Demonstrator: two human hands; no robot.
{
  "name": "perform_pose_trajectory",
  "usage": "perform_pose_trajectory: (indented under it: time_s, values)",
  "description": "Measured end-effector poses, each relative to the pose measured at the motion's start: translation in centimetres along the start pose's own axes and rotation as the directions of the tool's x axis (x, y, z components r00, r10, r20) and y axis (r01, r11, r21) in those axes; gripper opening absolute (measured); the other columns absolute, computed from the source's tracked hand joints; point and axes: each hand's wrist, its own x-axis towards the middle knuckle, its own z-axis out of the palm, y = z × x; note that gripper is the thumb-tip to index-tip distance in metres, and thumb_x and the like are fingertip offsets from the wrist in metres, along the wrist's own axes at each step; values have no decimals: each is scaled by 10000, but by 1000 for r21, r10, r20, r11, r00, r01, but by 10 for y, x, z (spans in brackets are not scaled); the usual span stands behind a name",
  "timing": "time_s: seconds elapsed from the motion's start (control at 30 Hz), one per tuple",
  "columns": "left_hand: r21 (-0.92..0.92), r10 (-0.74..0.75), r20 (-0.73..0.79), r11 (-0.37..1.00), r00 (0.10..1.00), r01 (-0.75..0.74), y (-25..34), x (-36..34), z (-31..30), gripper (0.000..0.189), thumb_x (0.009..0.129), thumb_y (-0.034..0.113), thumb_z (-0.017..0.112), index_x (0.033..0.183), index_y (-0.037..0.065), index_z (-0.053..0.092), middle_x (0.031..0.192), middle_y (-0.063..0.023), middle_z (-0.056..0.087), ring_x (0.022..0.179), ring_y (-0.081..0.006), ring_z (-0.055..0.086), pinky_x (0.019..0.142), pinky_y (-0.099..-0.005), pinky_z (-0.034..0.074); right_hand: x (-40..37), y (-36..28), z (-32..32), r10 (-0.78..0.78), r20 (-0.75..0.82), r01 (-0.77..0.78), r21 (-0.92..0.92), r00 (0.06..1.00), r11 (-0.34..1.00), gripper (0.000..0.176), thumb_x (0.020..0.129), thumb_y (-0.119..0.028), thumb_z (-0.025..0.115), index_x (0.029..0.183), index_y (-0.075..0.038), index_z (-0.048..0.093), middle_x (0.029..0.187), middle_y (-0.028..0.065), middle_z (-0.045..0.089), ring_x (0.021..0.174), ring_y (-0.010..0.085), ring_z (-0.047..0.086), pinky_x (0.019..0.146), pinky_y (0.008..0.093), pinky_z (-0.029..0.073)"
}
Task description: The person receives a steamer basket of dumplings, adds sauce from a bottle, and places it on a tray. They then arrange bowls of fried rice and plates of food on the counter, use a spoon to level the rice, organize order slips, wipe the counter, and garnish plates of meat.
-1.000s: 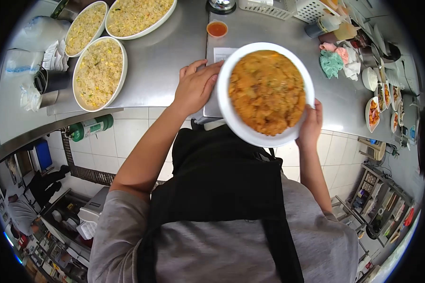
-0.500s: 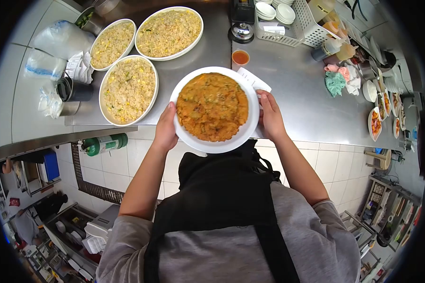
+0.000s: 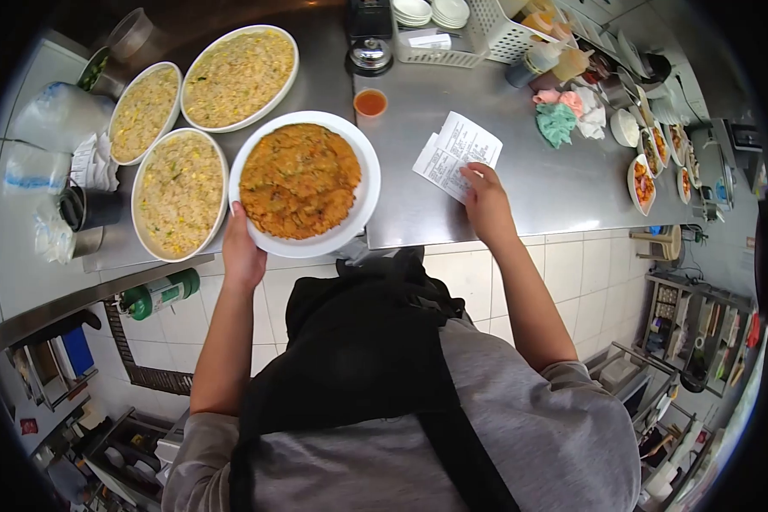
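Observation:
A white round plate carries a large orange-brown fritter-like pancake. My left hand grips the plate by its lower left rim, thumb up on the edge, beside an oval dish of fried rice. To the right, a printed paper receipt lies over the steel counter. The fingers of my right hand are bent and pinched at the receipt's lower right edge.
Two more oval dishes of fried rice stand at the back left. A small cup of red sauce and a call bell sit behind the plate. Crumpled cloths and small dishes of food are at right.
My right hand has let go of the plate and moved right with the receipt, which now shows fully. My left hand has shifted the plate left, close against the rice dish.

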Motion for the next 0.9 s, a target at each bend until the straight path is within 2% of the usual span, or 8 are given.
perform_pose_trajectory:
  time_s: [0.2, 0.4, 0.47, 0.53, 0.63, 0.77, 0.83, 0.9]
  values:
    - [25, 116, -95, 993, 989, -114, 5, 4, 16, 466, 1056, 342, 293, 1380, 18, 377, 1358, -138, 476, 1251, -237, 487, 1052, -396, 410, -5, -14, -1, 152, -20, -142, -487, 988, 862, 440, 815, -168, 637, 1207, 22, 577, 1075, 140, 576, 994, 291, 588, 801, 392, 515]
    - [172, 257, -108, 956, 960, -237, -16, -18, 29, 444, 1052, 271, 345, 1408, 6, 337, 1447, -134, 364, 1351, -223, 347, 1132, -352, 247, 3, -3, 0, 39, -163, -112, -465, 986, 878, 445, 753, -361, 731, 978, -11, 573, 1104, 131, 563, 1034, 298, 524, 801, 418, 432]
    - [689, 601, -230, 656, 766, -309, -26, -38, 61, 435, 1033, 202, 404, 1405, -11, 329, 1445, -157, 354, 1363, -248, 330, 1129, -357, 236, 8, 7, -2, -59, -169, -14, -401, 984, 916, 454, 758, -369, 726, 995, -11, 578, 1158, 139, 555, 1022, 301, 525, 817, 420, 424]
    - [846, 785, 181, 183, 593, -500, -39, -50, 84, 315, 902, 54, 564, 1206, 10, 501, 1274, -186, 466, 1190, -303, 453, 1043, -409, 324, 10, 10, -8, -56, -146, -5, -385, 988, 923, 465, 746, -375, 735, 986, -13, 570, 1164, 136, 566, 1004, 315, 540, 786, 427, 433]
    - [679, 324, 596, 284, 735, -676, -50, -41, 154, 65, 874, 57, 594, 916, 13, 618, 953, -142, 614, 861, -319, 588, 817, -387, 468, 17, 18, -19, -86, -97, 43, -381, 992, 923, 413, 771, -352, 714, 991, -23, 593, 1142, 110, 563, 1007, 284, 535, 804, 421, 418]
    - [552, 286, 801, -10, 526, -834, -102, 13, 225, 249, 853, 99, 619, 1100, 67, 605, 1198, -96, 596, 1146, -299, 548, 967, -415, 420, 83, 42, -37, -221, -47, 209, -180, 974, 961, 120, 823, -116, 608, 874, -8, 620, 939, 152, 572, 896, 336, 576, 745, 456, 471]
    - [594, 265, 785, -65, 560, -802, -114, 18, 235, 276, 838, 109, 631, 1111, 80, 601, 1230, -77, 584, 1182, -289, 526, 983, -411, 404, 155, 44, -53, -420, -196, 401, -131, 886, 907, 79, 822, -56, 578, 841, 14, 607, 908, 187, 568, 863, 372, 581, 751, 469, 487]
    - [618, 257, 776, -131, 576, -775, -121, 23, 234, 308, 813, 144, 660, 1112, 103, 601, 1249, -45, 577, 1216, -265, 499, 1002, -405, 382, 232, 36, -59, -358, -54, 329, -285, 932, 900, 111, 810, -22, 577, 885, -4, 657, 944, 198, 624, 900, 383, 626, 765, 458, 523]
